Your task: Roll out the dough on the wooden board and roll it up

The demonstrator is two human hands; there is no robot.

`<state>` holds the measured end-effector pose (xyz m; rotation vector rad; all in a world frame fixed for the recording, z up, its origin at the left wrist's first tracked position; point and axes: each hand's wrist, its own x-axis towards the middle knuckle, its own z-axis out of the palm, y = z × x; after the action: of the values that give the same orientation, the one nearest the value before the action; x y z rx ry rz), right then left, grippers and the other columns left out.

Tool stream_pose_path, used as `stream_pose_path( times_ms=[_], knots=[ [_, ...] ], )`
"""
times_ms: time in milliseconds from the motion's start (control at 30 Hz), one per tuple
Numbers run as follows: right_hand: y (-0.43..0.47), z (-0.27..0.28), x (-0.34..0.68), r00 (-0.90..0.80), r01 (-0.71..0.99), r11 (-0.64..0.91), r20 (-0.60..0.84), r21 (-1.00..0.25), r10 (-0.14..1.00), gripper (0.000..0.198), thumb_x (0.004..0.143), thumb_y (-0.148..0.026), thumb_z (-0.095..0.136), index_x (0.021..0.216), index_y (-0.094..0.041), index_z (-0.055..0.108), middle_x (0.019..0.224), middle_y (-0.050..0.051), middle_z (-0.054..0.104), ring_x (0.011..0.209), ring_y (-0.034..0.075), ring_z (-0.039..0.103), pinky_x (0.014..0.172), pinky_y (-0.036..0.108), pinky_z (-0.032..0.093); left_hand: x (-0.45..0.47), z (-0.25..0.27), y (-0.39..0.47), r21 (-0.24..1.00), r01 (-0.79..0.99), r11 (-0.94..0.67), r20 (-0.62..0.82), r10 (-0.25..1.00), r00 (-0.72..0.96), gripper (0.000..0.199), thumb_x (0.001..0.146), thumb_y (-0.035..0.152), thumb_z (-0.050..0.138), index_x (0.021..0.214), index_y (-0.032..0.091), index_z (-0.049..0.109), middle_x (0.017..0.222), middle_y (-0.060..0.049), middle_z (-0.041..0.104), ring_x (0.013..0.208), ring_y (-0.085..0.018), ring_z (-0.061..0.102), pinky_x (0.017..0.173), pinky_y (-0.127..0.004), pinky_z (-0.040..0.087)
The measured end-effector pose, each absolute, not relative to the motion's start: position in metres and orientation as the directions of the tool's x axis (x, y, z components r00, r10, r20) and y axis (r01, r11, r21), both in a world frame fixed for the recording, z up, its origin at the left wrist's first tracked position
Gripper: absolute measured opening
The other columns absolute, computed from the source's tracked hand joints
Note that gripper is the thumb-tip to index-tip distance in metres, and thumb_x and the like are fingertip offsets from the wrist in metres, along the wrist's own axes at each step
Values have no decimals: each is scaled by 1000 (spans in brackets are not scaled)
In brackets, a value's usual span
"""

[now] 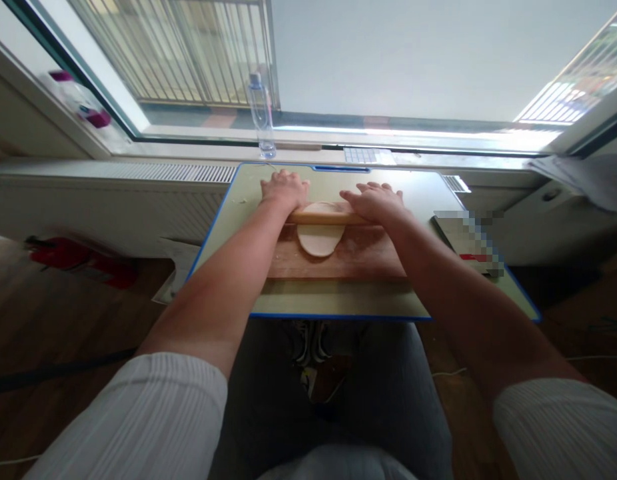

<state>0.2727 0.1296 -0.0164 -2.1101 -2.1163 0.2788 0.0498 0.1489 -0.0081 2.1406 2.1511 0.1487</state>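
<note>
Left grip [284, 189] and right grip [378, 201], both spread, bear over the rolling pin [333, 219], across flat dough [321, 241] on the board [371, 257], mid-worktop [333, 298]. Past the far-left corner, a capped bottle [261, 120] stands, contents unclear.

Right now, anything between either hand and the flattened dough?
Yes, the wooden rolling pin: it lies across the flattened dough, left hand and right hand at its ends. Nothing else visible intervenes.
</note>
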Motion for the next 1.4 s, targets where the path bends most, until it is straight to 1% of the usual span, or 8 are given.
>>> stream_pose_path(
  times_ms=[133,233,333,467,600,733,967,1400],
  knots=[
    [140,-18,272,3,972,-11,-35,-235,999,87,102,-79,38,160,-18,59,170,22,47,153,51,37,121,79,22,49,-10,156,150,989,11,-13,1000,-9,65,107,53,29,151,21,63,163,-19,55,147,-37,51,122,-61,40],
    [141,-17,271,7,978,-23,-79,-209,997,83,103,-79,36,161,-24,58,171,18,47,154,49,37,121,78,24,49,-13,158,142,990,5,-23,1000,-2,65,107,56,30,153,22,61,164,-19,54,149,-37,50,123,-61,39],
    [135,-15,269,-7,983,-16,-128,-181,992,80,104,-80,31,161,-31,57,172,15,47,154,49,38,121,78,25,50,-16,156,125,992,-28,-83,996,38,69,106,60,33,160,24,54,171,-18,46,157,-40,41,127,-66,31],
    [122,-11,268,-3,983,-25,-155,-184,988,82,105,-79,28,166,-29,51,175,16,42,157,50,35,122,80,22,49,-17,148,134,990,-39,-158,986,60,73,104,63,33,167,27,44,179,-15,35,163,-42,31,131,-71,20],
    [107,-8,266,12,976,-28,-76,-215,997,86,105,-79,26,172,-28,41,181,13,32,164,46,25,128,76,16,49,-11,133,131,991,-38,-22,999,41,68,107,60,26,161,26,51,173,-16,44,159,-39,37,129,-67,27],
    [97,-8,267,6,974,-16,-46,-225,999,83,105,-79,26,169,-30,46,179,11,37,162,45,30,128,75,18,50,-4,117,126,990,-66,81,995,56,66,110,55,20,154,25,58,165,-17,53,153,-37,45,125,-60,34],
    [82,-12,270,-34,976,31,-10,-214,999,80,105,-79,26,163,-31,54,171,12,49,153,44,41,123,76,27,51,-1,102,175,984,-45,96,995,28,64,110,55,23,147,23,64,160,-17,59,147,-35,51,122,-58,39],
    [52,-12,267,-42,982,43,10,-182,999,82,105,-78,24,159,-25,55,166,15,53,150,42,45,123,69,31,46,-6,87,201,979,-39,16,999,36,66,106,60,29,150,25,63,163,-17,54,148,-39,50,123,-66,38]
  ],
)
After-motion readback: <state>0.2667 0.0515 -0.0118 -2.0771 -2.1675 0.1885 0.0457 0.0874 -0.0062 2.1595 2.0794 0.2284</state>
